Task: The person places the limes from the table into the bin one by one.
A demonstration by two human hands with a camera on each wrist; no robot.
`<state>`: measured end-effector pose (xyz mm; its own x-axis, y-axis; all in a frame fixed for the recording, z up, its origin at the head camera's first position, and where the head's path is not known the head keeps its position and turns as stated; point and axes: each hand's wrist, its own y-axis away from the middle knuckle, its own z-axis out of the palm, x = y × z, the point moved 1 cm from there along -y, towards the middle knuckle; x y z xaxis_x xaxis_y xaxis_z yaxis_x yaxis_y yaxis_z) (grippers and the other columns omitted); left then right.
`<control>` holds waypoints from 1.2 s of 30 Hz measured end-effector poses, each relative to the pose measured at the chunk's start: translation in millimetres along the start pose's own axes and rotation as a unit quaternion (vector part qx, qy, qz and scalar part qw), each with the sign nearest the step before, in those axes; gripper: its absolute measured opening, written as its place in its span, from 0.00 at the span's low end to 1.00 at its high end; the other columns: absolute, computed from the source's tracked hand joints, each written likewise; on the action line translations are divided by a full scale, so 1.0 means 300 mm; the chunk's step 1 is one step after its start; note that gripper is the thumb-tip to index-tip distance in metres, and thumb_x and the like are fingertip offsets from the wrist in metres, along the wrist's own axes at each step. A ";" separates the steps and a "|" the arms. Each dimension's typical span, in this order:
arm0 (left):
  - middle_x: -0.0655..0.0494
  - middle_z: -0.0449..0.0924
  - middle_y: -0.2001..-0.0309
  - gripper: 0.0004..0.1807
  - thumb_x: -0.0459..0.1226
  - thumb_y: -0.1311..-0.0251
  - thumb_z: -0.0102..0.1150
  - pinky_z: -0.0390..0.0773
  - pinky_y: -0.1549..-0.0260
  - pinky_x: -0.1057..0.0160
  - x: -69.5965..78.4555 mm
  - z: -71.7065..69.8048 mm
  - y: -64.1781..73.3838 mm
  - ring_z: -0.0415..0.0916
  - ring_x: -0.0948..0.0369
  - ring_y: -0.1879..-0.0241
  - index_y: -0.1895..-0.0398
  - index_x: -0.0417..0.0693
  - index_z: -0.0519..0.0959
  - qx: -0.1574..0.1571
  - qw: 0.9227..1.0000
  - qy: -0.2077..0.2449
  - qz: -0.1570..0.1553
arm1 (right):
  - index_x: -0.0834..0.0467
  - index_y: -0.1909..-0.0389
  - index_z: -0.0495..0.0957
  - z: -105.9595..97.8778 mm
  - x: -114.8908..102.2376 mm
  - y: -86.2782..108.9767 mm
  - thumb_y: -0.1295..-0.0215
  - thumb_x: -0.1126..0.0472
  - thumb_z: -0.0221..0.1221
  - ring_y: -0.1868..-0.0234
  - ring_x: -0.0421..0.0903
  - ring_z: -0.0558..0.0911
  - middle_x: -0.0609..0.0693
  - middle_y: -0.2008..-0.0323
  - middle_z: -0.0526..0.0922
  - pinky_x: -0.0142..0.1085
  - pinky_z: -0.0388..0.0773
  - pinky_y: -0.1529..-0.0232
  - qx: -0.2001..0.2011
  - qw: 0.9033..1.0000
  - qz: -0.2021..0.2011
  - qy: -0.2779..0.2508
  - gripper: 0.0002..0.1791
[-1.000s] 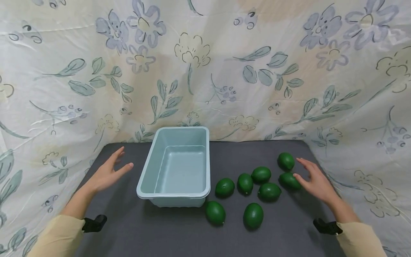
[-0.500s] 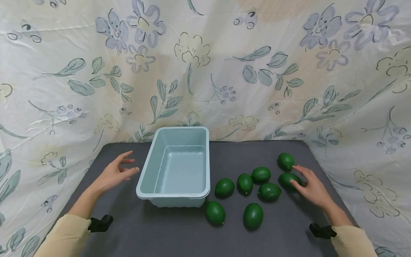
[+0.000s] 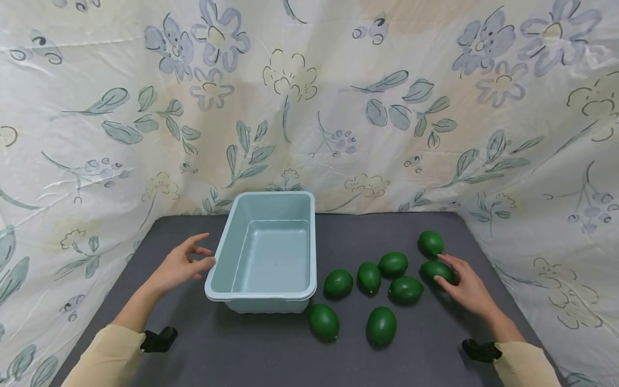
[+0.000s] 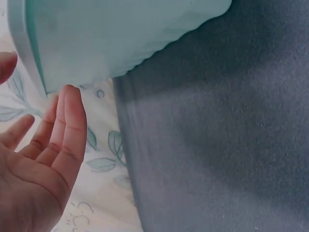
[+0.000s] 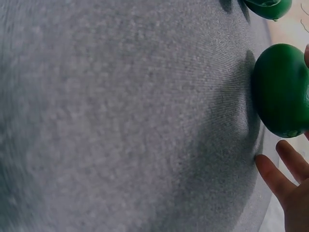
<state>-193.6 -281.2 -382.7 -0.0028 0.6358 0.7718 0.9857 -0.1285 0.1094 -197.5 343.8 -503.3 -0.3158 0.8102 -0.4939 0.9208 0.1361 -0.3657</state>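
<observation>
1. the step in hand looks like a first reach – the right hand lies with relaxed, nearly straight fingers against a dark green lime-shaped fruit at the right side of the dark grey worktop; its grip is not closed on the fruit.
2. the left hand is released too, fingertips at the left rim of the pale blue rectangular plastic tub, touching or just short of it – i cannot tell which.
3. the next move, i judge, calls for curling the fingers round that fruit before any lift.
4. seven more green fruits lie between the right hand and the tub; the nearest one sits close behind, easily nudged.
5. a floral cloth backdrop hangs behind.
</observation>
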 end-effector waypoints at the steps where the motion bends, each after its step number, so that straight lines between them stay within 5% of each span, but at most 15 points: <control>1: 0.35 0.70 0.47 0.43 0.47 0.43 0.59 0.80 0.68 0.55 0.000 0.004 -0.001 0.78 0.52 0.62 0.29 0.44 0.49 0.000 1.000 0.001 -0.001 | 0.63 0.40 0.67 0.003 0.001 0.000 0.43 0.59 0.63 0.46 0.66 0.66 0.69 0.44 0.67 0.60 0.65 0.57 0.000 1.000 0.000 -0.002 0.30; 10: 0.39 0.70 0.51 0.39 0.46 0.42 0.58 0.79 0.73 0.56 -0.001 0.030 -0.018 0.77 0.58 0.70 0.31 0.45 0.53 0.005 1.000 -0.001 -0.001 | 0.63 0.41 0.67 0.019 -0.010 -0.009 0.44 0.60 0.63 0.50 0.62 0.70 0.66 0.49 0.70 0.58 0.67 0.58 -0.006 1.000 0.001 -0.001 0.30; 36: 0.41 0.71 0.57 0.33 0.36 0.42 0.55 0.77 0.73 0.60 0.012 0.057 -0.023 0.75 0.56 0.69 0.33 0.44 0.57 0.008 0.999 0.030 -0.013 | 0.61 0.41 0.69 0.016 -0.023 -0.012 0.42 0.57 0.62 0.52 0.62 0.71 0.65 0.49 0.70 0.56 0.68 0.60 -0.028 0.999 0.043 -0.002 0.28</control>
<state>-197.5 -265.1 -391.3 -0.0382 0.5916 0.8053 0.9878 -0.0996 0.1201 -199.7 335.1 -502.4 -0.2358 0.8181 -0.5245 0.9557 0.0973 -0.2778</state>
